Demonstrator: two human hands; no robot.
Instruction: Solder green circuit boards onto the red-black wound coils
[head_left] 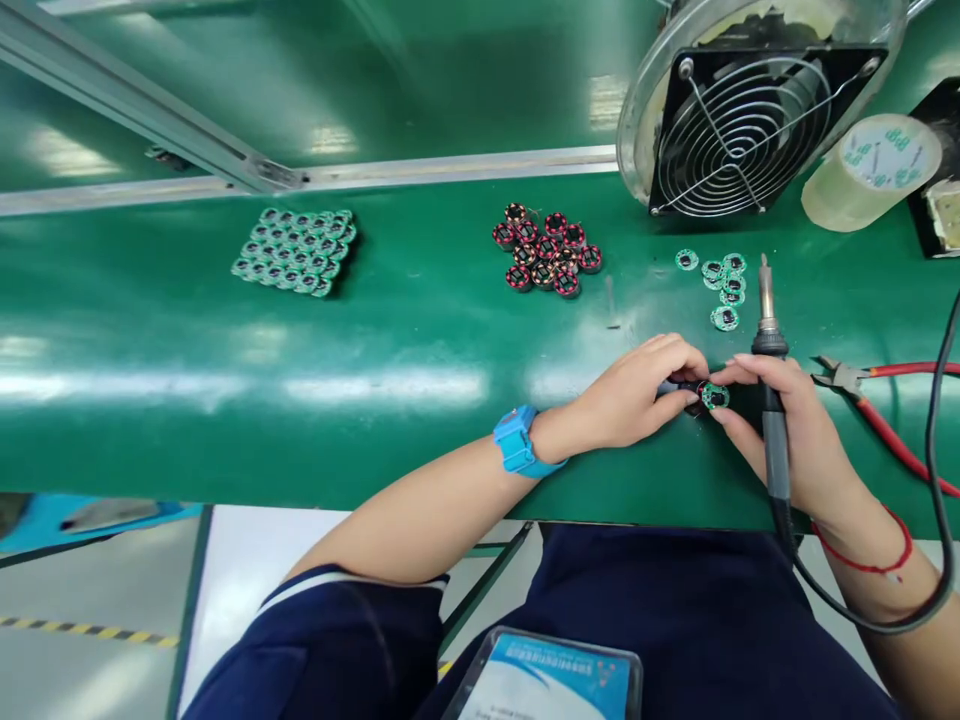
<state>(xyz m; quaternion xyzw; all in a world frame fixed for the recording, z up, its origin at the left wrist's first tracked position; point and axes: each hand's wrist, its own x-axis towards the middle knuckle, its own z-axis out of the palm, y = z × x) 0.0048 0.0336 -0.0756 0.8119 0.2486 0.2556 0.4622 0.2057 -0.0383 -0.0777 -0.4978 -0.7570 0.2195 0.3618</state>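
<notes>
My left hand (pixel 637 395) is closed, thumb and fingers pinching a small dark part with a trace of pink, partly hidden, much like the wound coils nearby. A short grey piece shows between those fingers; I cannot make out what it is. Against the dark part sits a round green circuit board (pixel 715 396), gripped at its edge by the thumb and forefinger of my right hand (pixel 787 420). That same hand carries a soldering iron (pixel 772 400), its tip pointing up and away from the board. Loose round circuit boards (pixel 733 284) lie just beyond the hands.
Several wound coils (pixel 546 250) are clustered mid-table, with a block of circuit boards (pixel 296 250) farther left. A fan (pixel 739 140) and a tape-like roll (pixel 870 172) stand at the back right. Red-handled cutters (pixel 847 378) and the iron's cable (pixel 934 450) lie right.
</notes>
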